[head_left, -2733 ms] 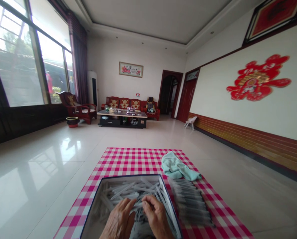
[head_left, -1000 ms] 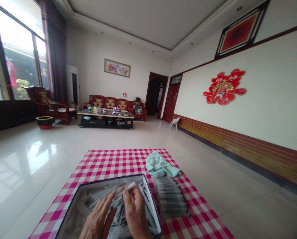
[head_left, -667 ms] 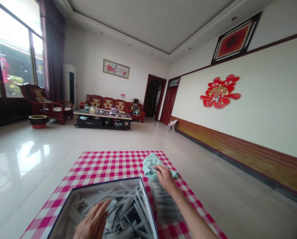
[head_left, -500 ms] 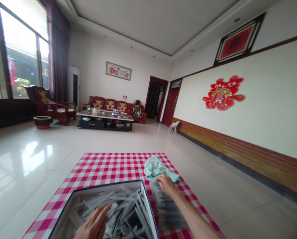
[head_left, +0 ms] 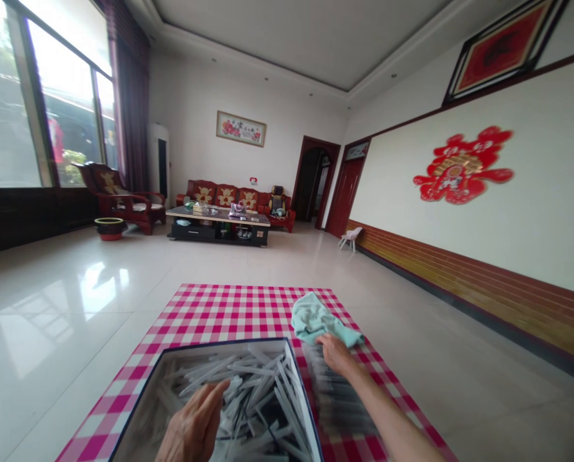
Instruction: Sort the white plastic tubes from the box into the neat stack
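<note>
Lying jumbled in a shallow, blue-rimmed box (head_left: 224, 345), cloudy sticks (head_left: 210, 372) look long and thin. Above them, the left hand (head_left: 195, 420) keeps straight fingers together. The right hand (head_left: 335, 351), its pinch unclear, meets a tidy row (head_left: 342, 404) by a crumpled, soft cloth (head_left: 315, 317).

Head-worn view, forward and down across the near checked tablecloth (head_left: 238, 314)
</note>
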`<move>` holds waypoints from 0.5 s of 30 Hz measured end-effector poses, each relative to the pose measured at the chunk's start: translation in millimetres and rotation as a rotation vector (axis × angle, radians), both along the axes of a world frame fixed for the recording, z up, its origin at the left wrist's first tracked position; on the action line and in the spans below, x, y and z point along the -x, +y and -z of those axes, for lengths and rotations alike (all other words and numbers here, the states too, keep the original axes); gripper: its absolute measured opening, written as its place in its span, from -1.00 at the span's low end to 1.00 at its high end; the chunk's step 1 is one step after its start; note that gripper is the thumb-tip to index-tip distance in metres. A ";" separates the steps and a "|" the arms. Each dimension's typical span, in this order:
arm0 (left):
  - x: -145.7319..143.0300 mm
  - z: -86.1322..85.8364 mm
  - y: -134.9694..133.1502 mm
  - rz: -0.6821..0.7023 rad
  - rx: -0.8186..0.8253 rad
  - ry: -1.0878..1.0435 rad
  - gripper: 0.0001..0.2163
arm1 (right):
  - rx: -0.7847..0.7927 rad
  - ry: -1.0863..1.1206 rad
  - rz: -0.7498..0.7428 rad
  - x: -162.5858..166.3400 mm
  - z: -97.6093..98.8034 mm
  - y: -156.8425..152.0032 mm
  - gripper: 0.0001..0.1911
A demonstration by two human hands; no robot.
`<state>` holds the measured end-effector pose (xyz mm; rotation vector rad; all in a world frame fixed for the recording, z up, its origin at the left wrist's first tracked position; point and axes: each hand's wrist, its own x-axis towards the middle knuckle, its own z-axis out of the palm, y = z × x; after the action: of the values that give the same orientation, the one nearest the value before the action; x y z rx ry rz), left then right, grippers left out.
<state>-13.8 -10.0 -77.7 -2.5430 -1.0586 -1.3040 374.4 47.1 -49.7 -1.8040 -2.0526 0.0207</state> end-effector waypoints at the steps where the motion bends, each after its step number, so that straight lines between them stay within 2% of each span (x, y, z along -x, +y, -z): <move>1: -0.2 0.5 0.0 -0.006 -0.002 -0.005 -0.72 | -0.019 0.013 -0.005 4.5 -5.9 -2.2 -0.62; 4: -0.8 3.0 0.3 -0.040 -0.003 -0.021 -0.72 | -0.089 0.062 -0.040 30.4 -28.6 -15.7 -0.65; 7: -1.2 5.0 0.5 -0.083 -0.006 -0.032 -0.72 | -0.122 0.113 -0.112 73.7 -49.2 -41.4 -0.69; 9: -1.4 5.2 0.1 -0.101 -0.004 -0.035 -0.72 | -0.099 0.185 -0.212 106.0 -56.0 -63.2 -0.73; 12: -1.8 4.9 -1.0 -0.120 0.019 -0.036 -0.72 | 0.002 0.254 -0.289 146.1 -52.5 -94.8 -0.77; 15: -2.2 5.4 -1.8 -0.136 0.029 -0.041 -0.73 | 0.152 0.211 -0.281 168.3 -36.9 -115.8 -0.76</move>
<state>-11.6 -11.8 -83.2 -2.4256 -1.2424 -1.3196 206.1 -68.7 -12.7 -1.5060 -2.1789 0.4379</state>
